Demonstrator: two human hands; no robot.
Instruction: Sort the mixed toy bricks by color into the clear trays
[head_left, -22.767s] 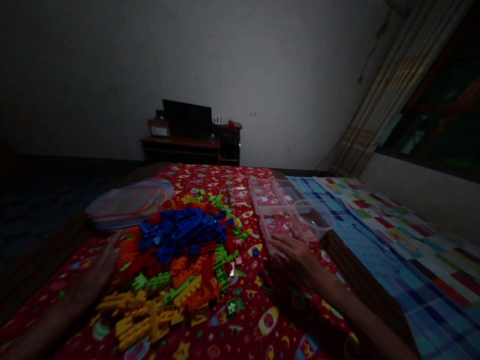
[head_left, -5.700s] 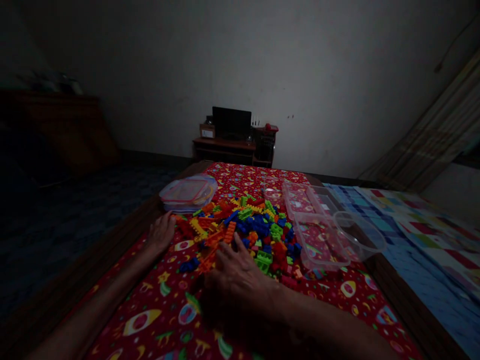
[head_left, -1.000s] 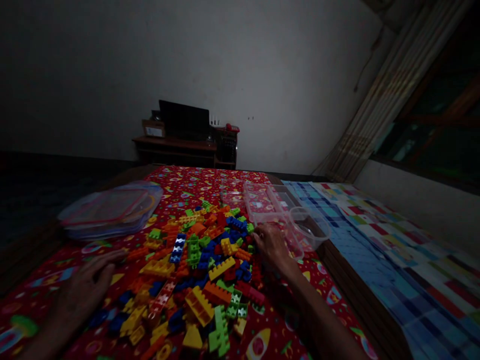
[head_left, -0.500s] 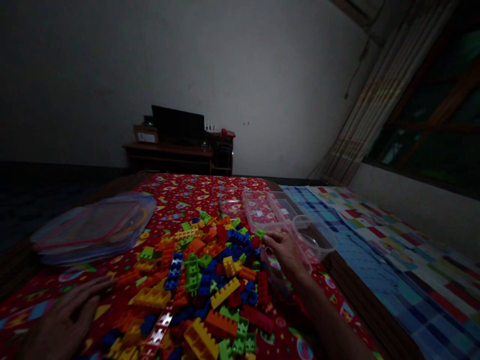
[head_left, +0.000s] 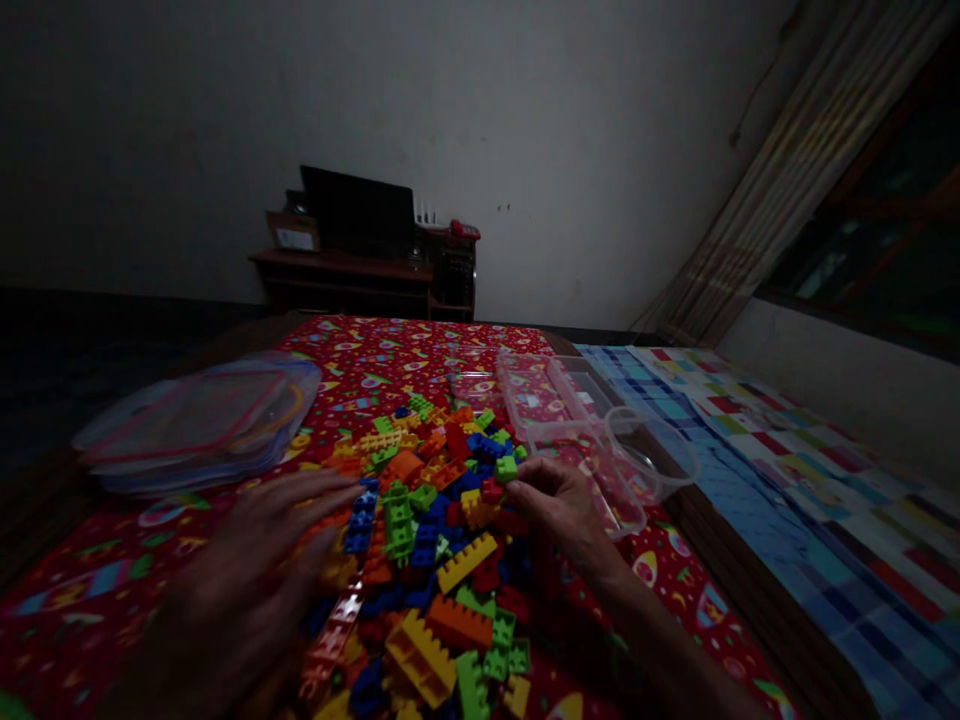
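Observation:
A heap of coloured toy building bricks (head_left: 420, 540) lies on a red patterned cloth. My right hand (head_left: 559, 505) is at the heap's right side, its thumb and fingers pinched on a small green brick (head_left: 506, 468). A red piece (head_left: 491, 490) shows just below that brick; whether the two are joined I cannot tell. My left hand (head_left: 247, 570), blurred by motion, reaches over the heap's left side with its fingers stretched out and nothing visible in them. Its fingertips come close to a long blue brick (head_left: 361, 520). The left hand hides part of the heap.
Several clear plastic boxes (head_left: 585, 430) stand behind and right of the heap. A stack of translucent lids (head_left: 202, 420) lies at the left. Beyond the red cloth (head_left: 375, 350) is a low desk (head_left: 341, 265) with a monitor. Blue checked bedding (head_left: 795, 560) spreads out at the right.
My left hand has moved right and forward, from the cloth to over the heap. My right hand has shifted slightly left with the green brick. The view has tilted down a little.

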